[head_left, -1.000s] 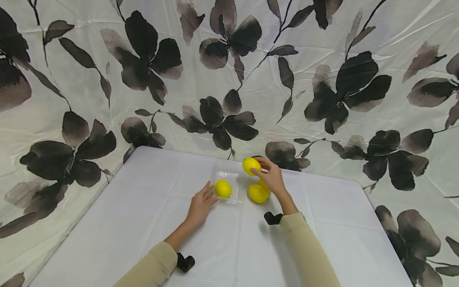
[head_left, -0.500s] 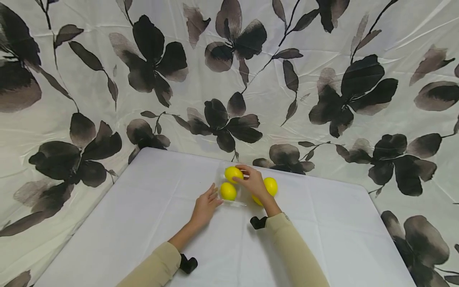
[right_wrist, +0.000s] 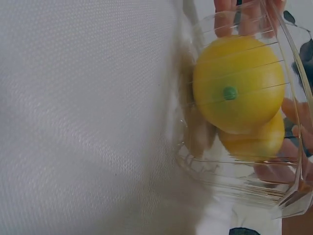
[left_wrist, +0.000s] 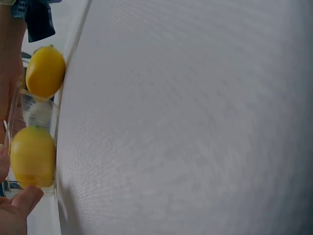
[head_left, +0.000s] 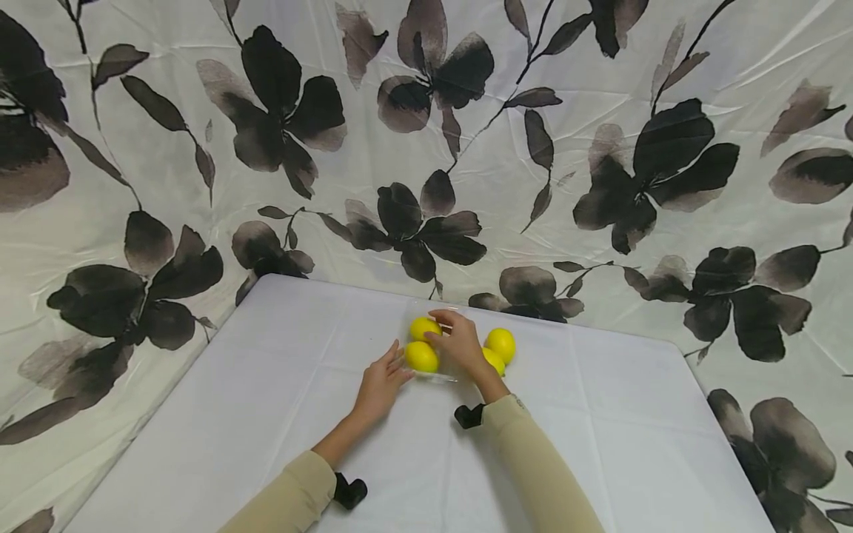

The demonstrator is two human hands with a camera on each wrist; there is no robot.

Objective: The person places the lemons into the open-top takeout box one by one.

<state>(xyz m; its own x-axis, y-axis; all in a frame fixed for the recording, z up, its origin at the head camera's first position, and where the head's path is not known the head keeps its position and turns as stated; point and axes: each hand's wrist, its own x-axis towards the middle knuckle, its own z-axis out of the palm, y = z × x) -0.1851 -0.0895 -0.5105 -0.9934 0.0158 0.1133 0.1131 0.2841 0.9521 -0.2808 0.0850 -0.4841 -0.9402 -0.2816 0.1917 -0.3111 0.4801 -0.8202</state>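
A clear plastic container (head_left: 437, 378) sits near the far edge of the table with two lemons inside. One, the nearer lemon (head_left: 421, 357), lies at its front; the other lemon (head_left: 425, 328) is behind it, between the thumb and fingers of my right hand (head_left: 463, 344). My left hand (head_left: 380, 385) rests against the container's left front corner with its fingers extended; in the left wrist view its fingertips (left_wrist: 30, 198) touch the clear wall. Through the ribbed wall (right_wrist: 234, 188) in the right wrist view, the front lemon (right_wrist: 239, 85) partly hides the back one.
Right of the container, a lemon (head_left: 501, 345) and another lemon (head_left: 494, 362), partly covered by my right wrist, lie together on the white-covered table (head_left: 600, 429). A floral cloth (head_left: 426, 148) hangs behind the table.
My right hand has carried a lemon leftward from above the loose lemons and lowered it into the container behind the first lemon. My left hand has stayed at the container.
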